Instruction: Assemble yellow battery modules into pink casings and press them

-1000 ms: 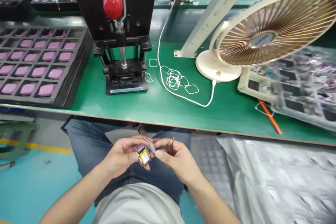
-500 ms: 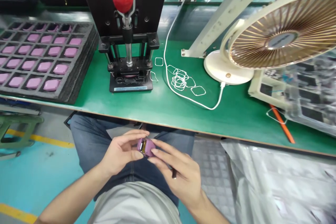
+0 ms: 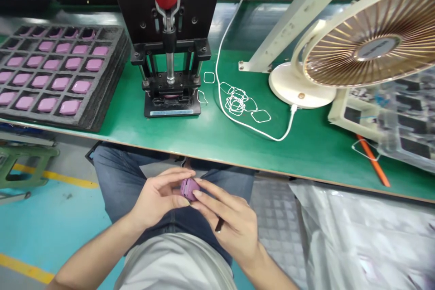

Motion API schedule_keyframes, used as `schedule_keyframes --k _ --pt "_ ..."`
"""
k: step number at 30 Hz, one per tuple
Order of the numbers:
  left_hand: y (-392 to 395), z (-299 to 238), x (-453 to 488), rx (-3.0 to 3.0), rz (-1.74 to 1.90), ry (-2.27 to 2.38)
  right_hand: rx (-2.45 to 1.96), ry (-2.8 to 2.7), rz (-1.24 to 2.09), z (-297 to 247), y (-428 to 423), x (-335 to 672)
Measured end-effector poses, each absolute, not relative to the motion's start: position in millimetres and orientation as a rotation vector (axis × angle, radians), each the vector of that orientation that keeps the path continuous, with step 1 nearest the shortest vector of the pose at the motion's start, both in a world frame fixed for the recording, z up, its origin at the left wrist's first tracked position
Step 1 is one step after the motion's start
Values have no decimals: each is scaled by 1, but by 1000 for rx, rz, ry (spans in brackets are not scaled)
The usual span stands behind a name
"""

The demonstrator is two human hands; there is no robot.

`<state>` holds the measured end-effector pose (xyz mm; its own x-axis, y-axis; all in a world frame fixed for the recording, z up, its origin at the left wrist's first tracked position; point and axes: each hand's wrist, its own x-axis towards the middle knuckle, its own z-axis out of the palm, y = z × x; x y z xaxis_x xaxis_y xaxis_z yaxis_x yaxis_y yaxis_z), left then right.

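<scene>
The left hand and right hand pinch a small lilac rounded-square piece between their fingertips, above the jeans on the lap and below the green desk. The right hand's curled fingers also hold a slim dark tool. The light pinch could slip, dropping the piece to the floor, and the tool's tip could nick it.

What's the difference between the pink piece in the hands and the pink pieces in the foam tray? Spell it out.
The held pink piece is pinched by the fingers of the left hand and right hand, above the lap; the tray's pink pieces sit in a black foam tray. It is alone; they form rows, one per cell. Both are pink, with rounded corners.
</scene>
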<state>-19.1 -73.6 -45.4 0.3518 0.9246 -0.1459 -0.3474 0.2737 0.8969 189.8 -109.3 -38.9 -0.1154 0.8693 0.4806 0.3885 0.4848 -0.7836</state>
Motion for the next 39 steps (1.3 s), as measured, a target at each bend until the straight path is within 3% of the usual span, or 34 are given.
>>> schedule_keyframes --k 25,32,39 --pt "-81 -46 -4 898 1001 1031 -1240 -1789 369 -63 -118 173" --pt "-83 -58 -9 843 934 1168 -1422 -1760 815 -68 -118 174" --pt "-90 -60 -12 884 1044 996 -1186 -1908 691 -68 -116 177"
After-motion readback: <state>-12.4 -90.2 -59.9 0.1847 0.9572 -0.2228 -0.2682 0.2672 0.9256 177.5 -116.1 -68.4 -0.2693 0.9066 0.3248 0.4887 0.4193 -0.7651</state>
